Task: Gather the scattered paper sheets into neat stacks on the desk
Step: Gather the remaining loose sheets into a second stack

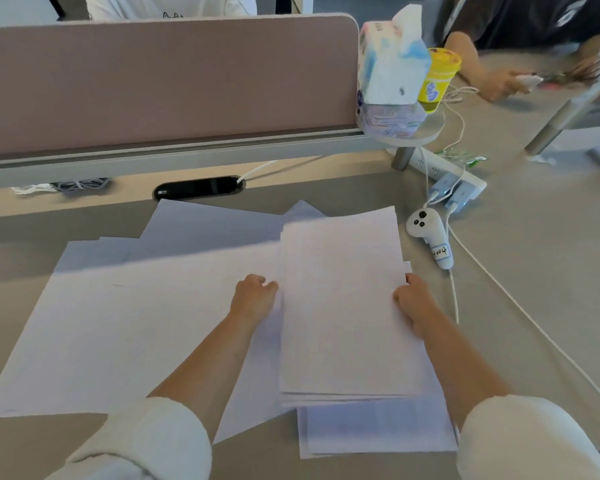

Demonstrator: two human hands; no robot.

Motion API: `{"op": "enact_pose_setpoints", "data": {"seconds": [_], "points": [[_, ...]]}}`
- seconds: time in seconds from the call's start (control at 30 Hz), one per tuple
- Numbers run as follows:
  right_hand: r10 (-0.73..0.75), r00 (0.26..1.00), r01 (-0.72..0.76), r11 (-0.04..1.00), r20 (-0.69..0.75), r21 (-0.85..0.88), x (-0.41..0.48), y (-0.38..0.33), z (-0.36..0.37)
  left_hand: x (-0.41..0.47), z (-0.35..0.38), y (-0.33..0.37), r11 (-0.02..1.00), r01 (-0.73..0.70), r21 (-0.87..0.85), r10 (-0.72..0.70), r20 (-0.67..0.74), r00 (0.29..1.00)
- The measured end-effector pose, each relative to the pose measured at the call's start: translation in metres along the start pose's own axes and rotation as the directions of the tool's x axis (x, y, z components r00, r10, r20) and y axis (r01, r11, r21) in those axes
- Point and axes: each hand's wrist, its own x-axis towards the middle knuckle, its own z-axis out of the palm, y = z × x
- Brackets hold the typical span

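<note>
1. Head view, task's thing. A stack [343,306] of white sheets is seen right of centre on the worktop [534,271]. Its long axis runs straight away from the person. Loose sheets [136,323] are fanned out to its left and behind it, and an offset pile [378,431] shows under its near end.
2. Head view, hands. The stack is flanked at mid-length by both hands. The left hand [253,296] is set against the left long edge with its fingers curled; the tips are hidden, so a grip cannot be told. The right long edge is pinched by the right hand [414,303], with the thumb on top.
3. Relation noted. The stack lies between the 2 hands, touching both. The loose sheets lie left of it, so the left hand is nearer them.
4. Judgement. Squaring of the stack appears to be in hand; most sheets remain ungathered.
</note>
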Motion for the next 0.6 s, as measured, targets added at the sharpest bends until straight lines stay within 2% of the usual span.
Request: {"op": "enact_pose_setpoints", "data": {"seconds": [0.1, 0.27, 0.37, 0.5, 0.6], "points": [[0.042, 0.994, -0.055, 0.991, -0.104, -0.124, -0.007, 0.022, -0.02, -0.006, 0.016, 0.004, 0.999, 0.017, 0.039, -0.02, 0.08, 0.997], [0.067, 0.977, -0.107, 0.976, -0.204, -0.19, -0.014, 0.04, -0.026, -0.018, 0.037, 0.013, 0.996, 0.028, 0.08, -0.041, 0.173, 0.984], [0.101, 0.946, -0.182, 0.952, -0.309, -0.248, -0.018, 0.047, -0.023, -0.019, 0.042, 0.015, 0.999, 0.035, 0.029, -0.04, 0.187, 0.982], [0.09, 0.943, -0.205, 0.915, -0.321, -0.346, -0.02, 0.05, -0.021, -0.022, 0.043, 0.011, 0.996, 0.054, -0.076, -0.037, 0.22, 0.975], [0.091, 0.945, -0.19, 0.934, -0.314, -0.301, -0.021, 0.052, -0.024, -0.021, 0.045, 0.002, 0.998, -0.032, -0.055, 0.043, 0.209, 0.977]]}}
